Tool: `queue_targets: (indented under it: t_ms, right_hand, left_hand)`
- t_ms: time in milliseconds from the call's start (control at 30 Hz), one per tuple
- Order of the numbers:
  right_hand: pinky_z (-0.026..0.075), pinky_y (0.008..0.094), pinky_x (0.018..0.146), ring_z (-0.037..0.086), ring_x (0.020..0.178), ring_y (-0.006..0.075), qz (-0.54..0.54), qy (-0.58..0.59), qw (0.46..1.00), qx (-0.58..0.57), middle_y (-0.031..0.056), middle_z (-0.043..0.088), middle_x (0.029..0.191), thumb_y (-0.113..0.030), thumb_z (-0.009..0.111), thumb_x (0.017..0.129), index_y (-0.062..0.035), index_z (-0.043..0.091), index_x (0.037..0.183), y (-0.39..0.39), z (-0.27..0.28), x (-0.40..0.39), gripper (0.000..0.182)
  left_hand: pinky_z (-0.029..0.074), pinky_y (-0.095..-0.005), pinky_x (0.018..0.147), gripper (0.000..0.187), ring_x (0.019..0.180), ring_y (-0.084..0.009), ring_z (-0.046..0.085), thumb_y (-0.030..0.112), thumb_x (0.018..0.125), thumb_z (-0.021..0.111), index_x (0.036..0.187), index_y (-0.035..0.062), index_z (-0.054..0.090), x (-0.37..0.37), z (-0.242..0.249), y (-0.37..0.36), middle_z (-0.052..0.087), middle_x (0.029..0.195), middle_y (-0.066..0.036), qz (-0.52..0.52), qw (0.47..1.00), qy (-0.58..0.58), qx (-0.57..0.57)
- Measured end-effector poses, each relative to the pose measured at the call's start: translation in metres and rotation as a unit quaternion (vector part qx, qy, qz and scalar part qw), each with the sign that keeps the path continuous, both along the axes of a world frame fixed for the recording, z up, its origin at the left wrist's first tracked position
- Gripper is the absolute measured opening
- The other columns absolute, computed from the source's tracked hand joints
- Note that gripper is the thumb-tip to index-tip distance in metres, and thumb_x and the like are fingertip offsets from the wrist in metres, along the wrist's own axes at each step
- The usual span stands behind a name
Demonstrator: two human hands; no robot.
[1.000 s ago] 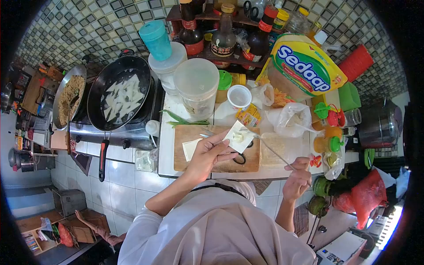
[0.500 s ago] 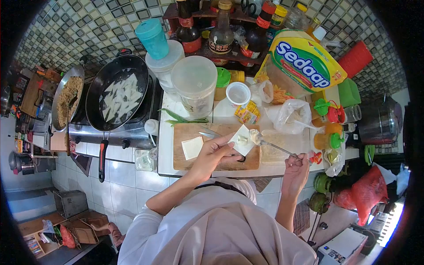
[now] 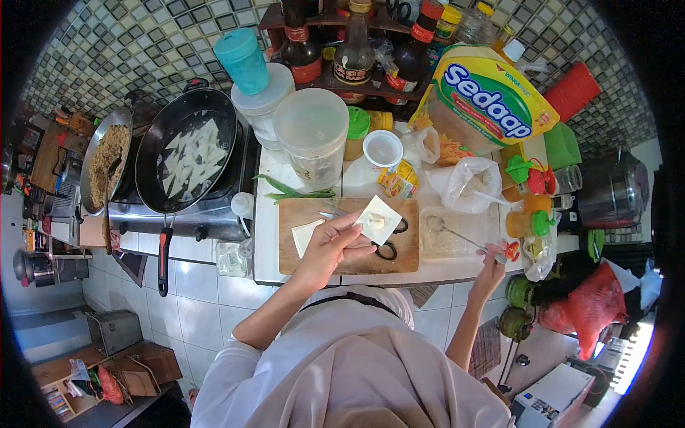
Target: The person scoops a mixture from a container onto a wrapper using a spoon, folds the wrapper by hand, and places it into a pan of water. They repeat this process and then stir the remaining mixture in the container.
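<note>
White tiled kitchen counter (image 3: pixel 267 246), wooden cutting board (image 3: pixel 346 265) under black-handled scissors (image 3: pixel 394 251), left hand (image 3: pixel 325 246) pinching a square white wrapper (image 3: pixel 387 210) with a pale dollop (image 3: pixel 376 221) above the board, right hand (image 3: pixel 489 272) gripping a metal spoon (image 3: pixel 464 239), its bowl end at a clear plastic container (image 3: pixel 453 255)

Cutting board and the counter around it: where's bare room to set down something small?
Bare: the lower right corner of the cutting board, below the scissors, and a narrow counter strip in front of the clear tray, left of the right hand. Crowded: the back, with the large jar and yellow pouch; mid-board, under the left hand and wrapper.
</note>
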State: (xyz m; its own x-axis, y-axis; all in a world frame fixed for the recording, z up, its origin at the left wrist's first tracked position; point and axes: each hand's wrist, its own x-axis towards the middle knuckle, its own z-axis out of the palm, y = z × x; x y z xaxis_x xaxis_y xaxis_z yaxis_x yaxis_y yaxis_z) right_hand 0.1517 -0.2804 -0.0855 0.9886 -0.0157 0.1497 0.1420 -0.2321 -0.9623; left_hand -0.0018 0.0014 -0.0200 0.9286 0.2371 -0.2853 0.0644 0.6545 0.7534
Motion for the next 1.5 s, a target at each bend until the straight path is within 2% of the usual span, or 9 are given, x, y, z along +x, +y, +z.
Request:
queue_targets:
  t_ms: [100, 233, 300, 333, 400, 467, 667, 1100, 1500]
  right_hand:
    - [0.036, 0.0321, 0.079, 0.048, 0.092, 0.0214, -0.106, -0.203, 0.952, -0.201, 0.014, 0.052, 0.104, -0.014, 0.057, 0.081, 0.0008, 0.051, 0.102, 0.01, -0.001, 0.002, 0.026]
    - [0.033, 0.0378, 0.084, 0.041, 0.103, 0.0252, -0.154, -0.143, 0.951, -0.228, 0.0138, 0.045, 0.112, -0.013, 0.063, 0.075, -0.0024, 0.048, 0.11, 0.016, 0.01, 0.001, 0.039]
    - [0.033, 0.0364, 0.082, 0.039, 0.103, 0.0243, -0.197, -0.325, 0.845, -0.376, 0.0111, 0.049, 0.103, -0.012, 0.065, 0.072, -0.0045, 0.053, 0.107, 0.045, 0.043, -0.015, 0.038]
    - [0.033, 0.0364, 0.082, 0.039, 0.103, 0.0243, -0.197, -0.322, 0.847, -0.375, 0.0111, 0.049, 0.103, -0.012, 0.065, 0.072, -0.0045, 0.053, 0.107, 0.055, 0.052, -0.024, 0.038]
    - [0.033, 0.0384, 0.081, 0.04, 0.102, 0.0274, 0.013, -0.314, 0.903, -0.293, 0.0124, 0.048, 0.104, -0.01, 0.069, 0.065, -0.0081, 0.061, 0.095, 0.069, 0.064, -0.04, 0.032]
    - [0.034, 0.038, 0.078, 0.042, 0.096, 0.0257, 0.182, -0.365, 0.863, -0.299, 0.0098, 0.048, 0.102, -0.011, 0.072, 0.058, -0.0161, 0.066, 0.081, 0.085, 0.068, -0.05, 0.024]
    - [0.032, 0.0344, 0.067, 0.042, 0.076, 0.0184, 0.257, -0.454, 0.826, -0.214, -0.0012, 0.053, 0.089, -0.013, 0.075, 0.052, -0.02, 0.067, 0.077, 0.115, 0.067, -0.055, 0.027]
    - [0.033, 0.0305, 0.066, 0.045, 0.072, 0.0183, 0.249, -0.273, 0.921, -0.121, -0.0001, 0.053, 0.077, -0.007, 0.072, 0.056, -0.0119, 0.065, 0.074, 0.126, 0.07, -0.059, 0.02]
    - [0.037, 0.0301, 0.067, 0.05, 0.072, 0.0204, 0.223, -0.161, 0.961, -0.029, 0.0048, 0.057, 0.077, -0.004, 0.071, 0.062, -0.0054, 0.064, 0.073, 0.138, 0.074, -0.059, 0.013]
  left_hand:
    - [0.05, -0.0319, 0.08, 0.038, 0.089, -0.0177, 0.058, 0.012, 0.089, 0.043, 0.123, -0.0038, 0.038, -0.001, 0.003, -0.001, 0.055, 0.107, -0.013, 0.002, 1.0, 0.003, -0.018]
    - [0.049, -0.0327, 0.081, 0.037, 0.093, -0.019, 0.057, 0.013, 0.089, 0.042, 0.122, -0.0038, 0.038, -0.002, 0.004, -0.001, 0.053, 0.109, -0.013, -0.029, 0.999, 0.011, -0.019]
    - [0.049, -0.0333, 0.083, 0.037, 0.095, -0.0189, 0.056, 0.013, 0.09, 0.041, 0.123, -0.0025, 0.038, -0.002, 0.006, 0.0, 0.053, 0.11, -0.012, -0.035, 0.999, 0.011, -0.017]
    - [0.049, -0.0328, 0.083, 0.037, 0.096, -0.0191, 0.056, 0.013, 0.09, 0.041, 0.123, -0.0026, 0.038, -0.001, 0.009, -0.001, 0.053, 0.11, -0.012, -0.037, 0.999, 0.013, -0.017]
    - [0.049, -0.0324, 0.082, 0.037, 0.096, -0.0194, 0.056, 0.012, 0.09, 0.041, 0.123, -0.0027, 0.038, 0.0, 0.011, -0.004, 0.052, 0.111, -0.012, -0.047, 0.999, 0.015, -0.018]
    - [0.049, -0.0314, 0.082, 0.036, 0.095, -0.0198, 0.056, 0.012, 0.09, 0.04, 0.124, -0.0019, 0.038, 0.0, 0.011, -0.006, 0.052, 0.112, -0.012, -0.048, 0.998, 0.017, -0.026]
    - [0.049, -0.0307, 0.082, 0.037, 0.095, -0.0191, 0.057, 0.011, 0.09, 0.039, 0.125, -0.0007, 0.036, -0.003, 0.015, -0.011, 0.052, 0.111, -0.012, -0.067, 0.997, 0.019, -0.024]
    - [0.046, -0.0321, 0.086, 0.041, 0.1, -0.0157, 0.052, 0.005, 0.085, 0.048, 0.124, -0.0012, 0.037, 0.0, -0.002, -0.035, 0.05, 0.113, -0.011, -0.008, 0.996, -0.057, -0.064]
    - [0.048, -0.0259, 0.079, 0.037, 0.088, -0.0123, 0.056, 0.006, 0.083, 0.054, 0.118, -0.0021, 0.044, -0.002, -0.002, -0.037, 0.058, 0.101, -0.009, 0.031, 0.997, -0.032, 0.068]
